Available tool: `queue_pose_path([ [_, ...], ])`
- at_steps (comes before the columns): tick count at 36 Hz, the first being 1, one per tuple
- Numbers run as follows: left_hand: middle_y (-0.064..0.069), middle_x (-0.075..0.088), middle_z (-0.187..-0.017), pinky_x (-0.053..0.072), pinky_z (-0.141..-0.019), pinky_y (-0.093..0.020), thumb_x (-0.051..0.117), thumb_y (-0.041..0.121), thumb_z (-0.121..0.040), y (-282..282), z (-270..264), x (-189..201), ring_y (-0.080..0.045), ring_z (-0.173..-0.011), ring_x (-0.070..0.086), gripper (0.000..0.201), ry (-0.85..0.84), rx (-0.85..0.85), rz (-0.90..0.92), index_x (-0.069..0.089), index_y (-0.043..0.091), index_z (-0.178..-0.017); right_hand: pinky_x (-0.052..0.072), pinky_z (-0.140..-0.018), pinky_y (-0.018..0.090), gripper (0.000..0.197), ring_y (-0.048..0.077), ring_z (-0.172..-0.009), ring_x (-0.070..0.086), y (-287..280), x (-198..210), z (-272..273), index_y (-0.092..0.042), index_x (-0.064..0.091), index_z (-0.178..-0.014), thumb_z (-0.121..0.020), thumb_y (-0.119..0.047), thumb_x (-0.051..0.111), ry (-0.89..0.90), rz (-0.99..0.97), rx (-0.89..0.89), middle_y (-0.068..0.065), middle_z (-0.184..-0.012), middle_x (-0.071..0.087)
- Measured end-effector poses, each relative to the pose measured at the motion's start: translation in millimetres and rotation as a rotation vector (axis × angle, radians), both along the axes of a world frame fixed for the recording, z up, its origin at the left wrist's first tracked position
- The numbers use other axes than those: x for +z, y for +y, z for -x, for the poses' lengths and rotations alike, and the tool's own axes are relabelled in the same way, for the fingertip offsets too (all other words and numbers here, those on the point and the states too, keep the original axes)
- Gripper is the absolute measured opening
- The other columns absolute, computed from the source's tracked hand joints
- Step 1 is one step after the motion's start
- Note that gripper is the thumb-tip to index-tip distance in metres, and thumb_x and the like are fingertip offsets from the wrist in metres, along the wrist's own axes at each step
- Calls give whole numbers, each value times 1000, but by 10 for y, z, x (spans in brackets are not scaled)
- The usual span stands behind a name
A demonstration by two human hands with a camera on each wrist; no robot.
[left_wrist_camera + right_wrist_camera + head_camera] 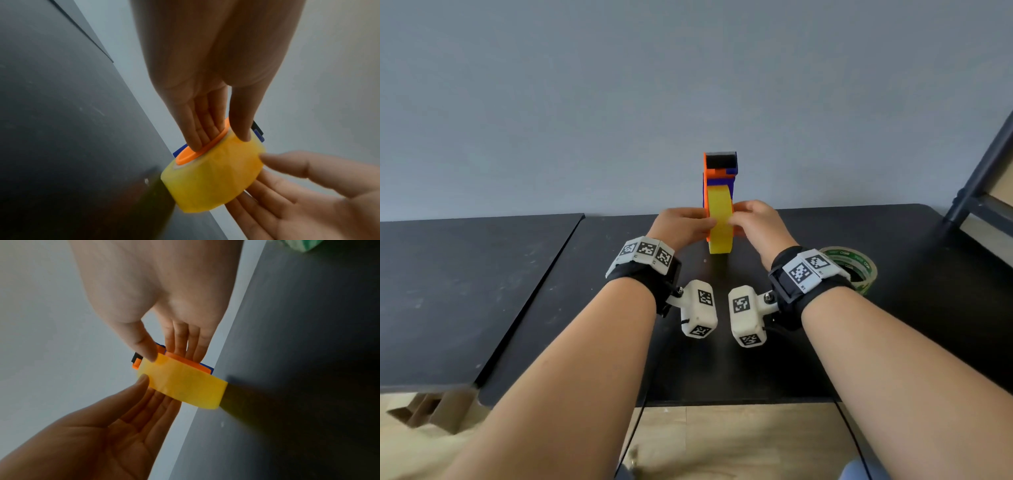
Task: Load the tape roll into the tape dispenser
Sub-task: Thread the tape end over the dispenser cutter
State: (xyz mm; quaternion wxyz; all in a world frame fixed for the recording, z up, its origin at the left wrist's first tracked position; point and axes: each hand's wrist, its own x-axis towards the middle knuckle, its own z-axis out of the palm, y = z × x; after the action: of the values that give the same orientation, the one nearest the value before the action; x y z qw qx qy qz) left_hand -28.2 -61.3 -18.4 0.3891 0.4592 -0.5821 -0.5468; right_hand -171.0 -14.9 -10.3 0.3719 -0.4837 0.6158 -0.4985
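Seating looked like the step in hand. From the head view, the yellow tape roll (719, 222) stood on edge on the black table (859, 342), already within the orange-and-blue tape dispenser (719, 171), which rose behind and above the roll. The left hand (681, 226) and the right hand (755, 222) flanked the roll, one on each side, both wrists level and reaching forward. A second, green-printed tape roll (859, 270) lay flat on the table to the right of the yellow roll, partly behind the right wrist.

The left wrist view showed the left hand's fingers (197, 129) straight and laid against the orange hub disc (197, 149) at the roll's side, with the thumb resting on the roll's yellow band; nothing curled round it. The right hand came in from the roll's far side, its fingers flat.

The right wrist view showed the right hand's fingers (185, 344) straight against the dispenser's orange side plate (189, 363), thumb tip on the roll's band, and the left hand spread open at the roll's other face.

Whether the hub had fully clicked home could not be told, since the hands covered that joint. By my reading, the next move called for an even squeeze from both sides to seat the roll, then finding the free tape end and leading it up toward the dispenser's black top end.
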Motion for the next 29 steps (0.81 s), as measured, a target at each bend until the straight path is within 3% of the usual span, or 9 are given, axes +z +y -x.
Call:
queue_pose_path([
  [2, -20, 70, -112, 51, -100, -38, 72, 6, -84, -59, 20, -6, -30, -106, 68, 33, 10, 17, -1, 67, -1, -115, 54, -94, 43, 30, 24, -101, 67, -99, 12, 1, -12, 63, -109, -86, -30, 62, -29, -10, -33, 11, -111, 70],
  [4, -21, 70, -113, 51, -100, -37, 71, 4, -84, -122, 35, -13, -31, -107, 68, 30, 33, -6, 2, 67, -1, -113, 53, -95, 44, 42, 27, -100, 68, -172, 39, -2, -6, 64, -111, -89, -42, 58, -40, -22, -61, 15, -109, 70],
  [9, -18, 72, -113, 51, -101, -38, 75, 8, -81, -266, 42, -72, -29, -108, 69, 38, 37, -23, 5, 68, 1, -118, 51, -97, 51, 43, 35, -101, 68, -333, 76, -3, 5, 64, -107, -89, -34, 58, -46, -21, -85, 23, -108, 70],
  [12, -15, 73, -108, 52, -100, -39, 76, 5, -78, -358, 50, -79, -27, -102, 70, 29, 36, -24, -2, 71, 5, -107, 50, -96, 56, 53, 40, -103, 65, -417, 63, 7, 6, 62, -109, -79, -37, 57, -47, -26, -111, 27, -111, 67],
  [16, -15, 66, -92, 51, -101, -44, 70, -2, -79, -459, 73, -68, -27, -90, 64, 13, 63, -89, -30, 66, 7, -87, 49, -95, 54, 48, 37, -95, 66, -457, 64, -3, 6, 60, -113, -85, -33, 56, -80, -19, -94, 29, -115, 64],
  [19, -16, 64, -95, 52, -96, -40, 69, -1, -81, -522, 65, -94, -28, -90, 62, 12, 83, -130, -33, 62, 7, -88, 50, -94, 53, 50, 30, -85, 63, -489, 55, -7, 9, 59, -112, -85, -33, 57, -99, -2, -82, 30, -112, 65],
  [23, -16, 66, -99, 56, -83, -30, 67, -1, -82, -614, 57, -146, -25, -85, 64, 18, 121, -145, -17, 61, 5, -99, 52, -96, 50, 39, 31, -98, 69, -555, 1, 29, -2, 65, -105, -87, -35, 59, -102, 0, -65, 18, -105, 71],
  [29, -7, 71, -86, 58, -73, -26, 68, -2, -82, -728, 40, -172, -19, -74, 68, 12, 115, -177, 18, 65, 9, -87, 51, -98, 52, 42, 29, -100, 68, -630, -119, 59, -6, 68, -99, -83, -44, 61, -147, 28, -57, 15, -104, 72],
])
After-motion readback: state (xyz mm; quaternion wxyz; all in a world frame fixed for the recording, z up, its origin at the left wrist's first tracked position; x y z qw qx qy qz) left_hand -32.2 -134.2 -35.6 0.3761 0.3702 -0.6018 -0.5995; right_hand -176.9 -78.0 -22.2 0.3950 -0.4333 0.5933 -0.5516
